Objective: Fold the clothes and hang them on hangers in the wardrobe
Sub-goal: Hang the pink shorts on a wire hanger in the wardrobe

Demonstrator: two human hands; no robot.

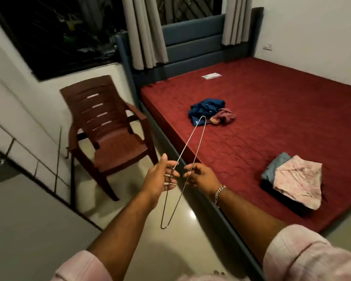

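Both hands grasp a thin silver wire hanger (187, 151), seen nearly edge-on: left hand (160, 179) pinches one side, right hand (201, 176) the other. Its far tip points toward crumpled blue and pink clothes (209, 111) on the maroon mattress (282, 110).

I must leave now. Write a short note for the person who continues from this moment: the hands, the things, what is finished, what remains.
Left hand: grips the wire hanger near its middle.
Right hand: pinches the same hanger from the other side. No garment hangs on it.
Folded clothes: stacked on the near part of the bed, pink piece on top.
Unfolded pile, blue and pink: farther up the bed.
Done: one stack folded.
Left: fold the pile, put the clothes on hangers, carry them to the wardrobe, which is not in view.
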